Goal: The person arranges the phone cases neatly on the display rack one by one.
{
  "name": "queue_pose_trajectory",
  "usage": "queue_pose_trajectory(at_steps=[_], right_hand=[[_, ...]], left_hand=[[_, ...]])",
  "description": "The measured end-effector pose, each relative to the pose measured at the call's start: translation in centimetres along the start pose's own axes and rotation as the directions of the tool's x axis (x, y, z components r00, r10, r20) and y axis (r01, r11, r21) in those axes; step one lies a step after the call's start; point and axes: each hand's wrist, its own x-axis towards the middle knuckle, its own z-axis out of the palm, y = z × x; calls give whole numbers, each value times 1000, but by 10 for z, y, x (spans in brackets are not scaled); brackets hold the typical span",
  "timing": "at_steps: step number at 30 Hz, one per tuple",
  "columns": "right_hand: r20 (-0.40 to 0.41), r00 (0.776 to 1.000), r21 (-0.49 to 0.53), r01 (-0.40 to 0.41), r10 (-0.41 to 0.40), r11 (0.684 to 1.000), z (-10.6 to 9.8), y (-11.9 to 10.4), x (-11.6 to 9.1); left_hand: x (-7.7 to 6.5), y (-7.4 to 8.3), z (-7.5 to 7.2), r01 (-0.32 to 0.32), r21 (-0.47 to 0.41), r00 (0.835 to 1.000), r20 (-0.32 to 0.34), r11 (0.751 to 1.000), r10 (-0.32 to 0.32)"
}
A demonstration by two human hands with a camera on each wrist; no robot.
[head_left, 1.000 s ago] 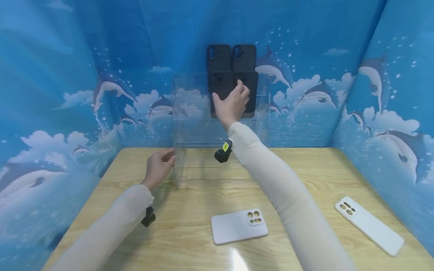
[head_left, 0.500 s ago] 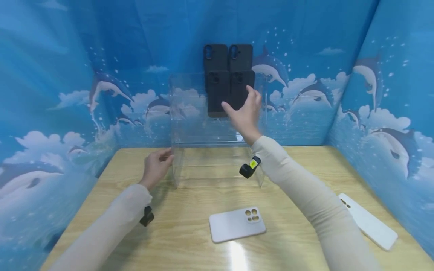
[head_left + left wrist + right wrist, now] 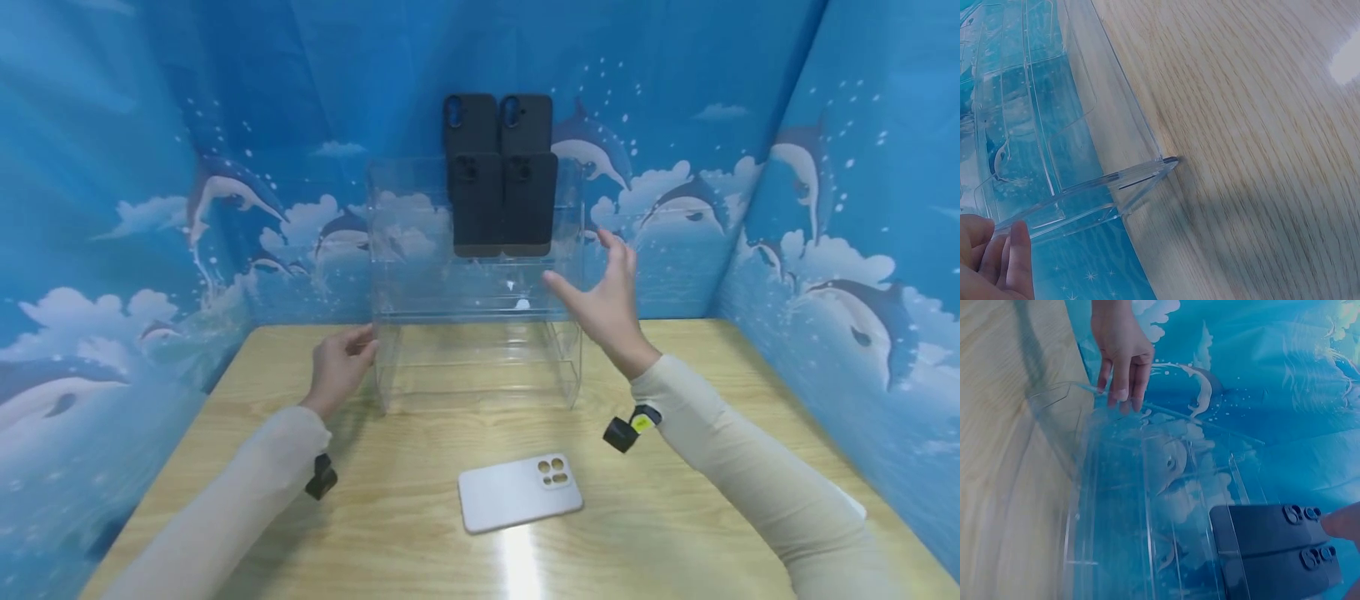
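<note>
A clear acrylic tiered display stand stands at the back of the table. My left hand pinches its left side panel between thumb and fingers; in the left wrist view those fingers lie at the panel's edge. Several black phone cases lean upright on the stand's upper tiers: a back pair, including one case, and a front pair, including another case. My right hand is in the air by the stand's right side, thumb and fingers spread, holding nothing. A white phone case lies flat in front of the stand.
Another white phone case lies at the right, mostly hidden behind my right sleeve. Blue dolphin-print cloth closes in the wooden table at the back and both sides.
My right hand has drawn away from the front black cases, moving right and down, and its fingers have spread. The cases stay on the stand. My left hand keeps its place on the panel.
</note>
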Motion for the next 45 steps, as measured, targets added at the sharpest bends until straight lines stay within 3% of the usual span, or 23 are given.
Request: queue_pose_trajectory(at_steps=[10,17,30,33,39,45], right_hand=[[-3,997,-104,-75,75,992,-51,34,-28],[7,991,-145,-134,136,980,-85,62,-45],[25,955,-220,-283,296,933,-125,130,-87],[25,954,-255,-283,299,925,-134,147,-97],[49,971,-349,-205,236,914,-148,185,-114],[79,957,-450,-215,279,867,-167,218,-129]], left_hand=[[-1,2,1,36,-28,999,35,999,-35],[-1,2,0,26,-25,999,41,999,-25],[-1,2,0,7,-12,1000,29,1000,-7],[0,2,1,-2,-6,1000,20,1000,2],[-1,0,-1,23,-6,999,23,1000,-23],[0,1,-1,14,-23,1000,27,1000,-13]])
